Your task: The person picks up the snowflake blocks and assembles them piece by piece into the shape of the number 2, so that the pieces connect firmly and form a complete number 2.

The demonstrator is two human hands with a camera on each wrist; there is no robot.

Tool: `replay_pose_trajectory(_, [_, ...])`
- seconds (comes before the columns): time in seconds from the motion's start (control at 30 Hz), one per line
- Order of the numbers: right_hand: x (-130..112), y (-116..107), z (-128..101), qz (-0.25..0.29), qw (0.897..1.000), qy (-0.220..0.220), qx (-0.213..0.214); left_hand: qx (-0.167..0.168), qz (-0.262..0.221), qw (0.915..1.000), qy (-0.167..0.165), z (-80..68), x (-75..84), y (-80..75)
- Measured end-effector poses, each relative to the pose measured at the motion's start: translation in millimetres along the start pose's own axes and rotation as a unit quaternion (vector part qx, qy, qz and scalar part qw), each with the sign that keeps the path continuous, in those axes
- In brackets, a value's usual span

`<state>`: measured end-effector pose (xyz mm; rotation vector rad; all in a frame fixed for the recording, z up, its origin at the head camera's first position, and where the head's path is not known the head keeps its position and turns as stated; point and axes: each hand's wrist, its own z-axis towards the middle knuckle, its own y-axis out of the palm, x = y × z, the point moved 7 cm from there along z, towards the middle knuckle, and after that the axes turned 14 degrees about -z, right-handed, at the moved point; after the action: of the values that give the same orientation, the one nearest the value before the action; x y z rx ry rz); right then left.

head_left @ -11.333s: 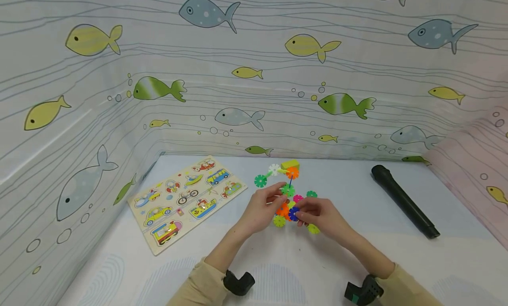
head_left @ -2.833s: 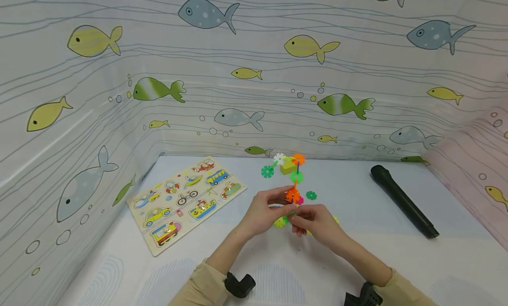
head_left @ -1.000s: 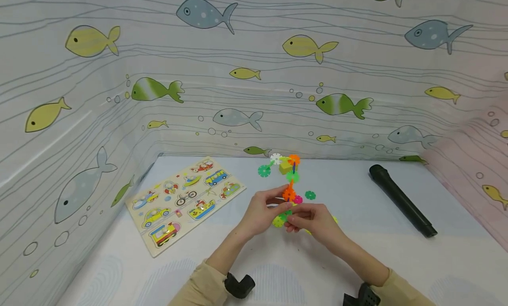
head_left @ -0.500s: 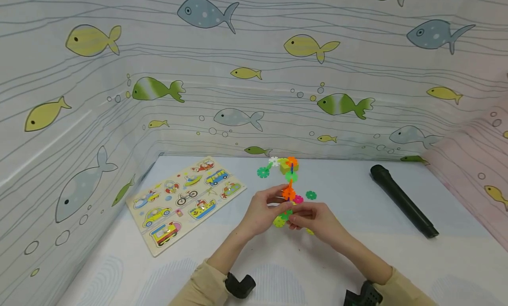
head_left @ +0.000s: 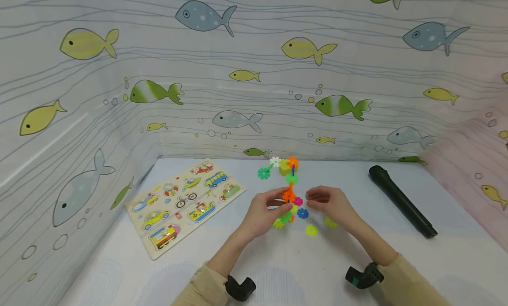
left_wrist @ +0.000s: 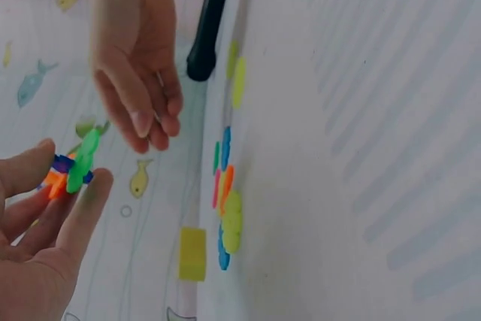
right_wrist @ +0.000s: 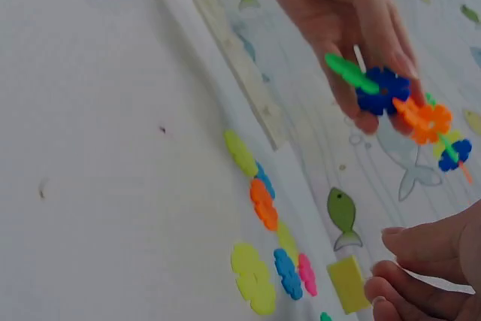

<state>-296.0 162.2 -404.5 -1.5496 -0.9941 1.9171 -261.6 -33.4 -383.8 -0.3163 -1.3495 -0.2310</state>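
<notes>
My left hand (head_left: 258,213) pinches a chain of linked plastic snowflake discs, raised off the table. At its near end a green disc (right_wrist: 352,74) is slotted into a dark blue disc (right_wrist: 383,92), which sits between thumb and fingers; an orange disc (right_wrist: 425,119) follows. In the head view the chain runs up to another green disc (head_left: 263,173) and a white disc (head_left: 274,162). My right hand (head_left: 331,204) hovers to the right, apart from the chain. Its fingers are loosely bent with nothing visible between them. A small green disc (right_wrist: 325,316) lies on the table near it, mostly hidden in the head view.
Loose discs lie below the hands, among them a blue one (head_left: 303,213), a pink one (head_left: 298,201) and yellow ones (head_left: 311,230). A yellow block (head_left: 285,168) stands behind. A wooden picture puzzle (head_left: 184,204) lies left, a black microphone-like stick (head_left: 402,202) right.
Earlier both hands worked at the chain's near end, where a green disc now sits on the dark blue one. My right hand has just let go and moved right and away; the left stays.
</notes>
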Motion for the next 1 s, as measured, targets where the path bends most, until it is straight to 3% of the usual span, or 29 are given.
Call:
replay_pose_trajectory(0.2, [29.1,-0.7,25.3,-0.043,0.998,0.038,-0.015,-0.006,0.006,0.9999,-0.01,-0.3,-2.5,3.3])
replay_pose_trajectory(0.43, [47.0,6.7,41.2,-0.041,0.996,0.065,-0.039,-0.004,0.011,0.9998,-0.013,-1.1,-1.5,3.3])
replay_pose_trajectory(1.0, [53.2,16.1,39.8,-0.089,0.994,0.06,0.003,0.017,0.008,0.9998,0.003,-1.4,2.2,-0.4])
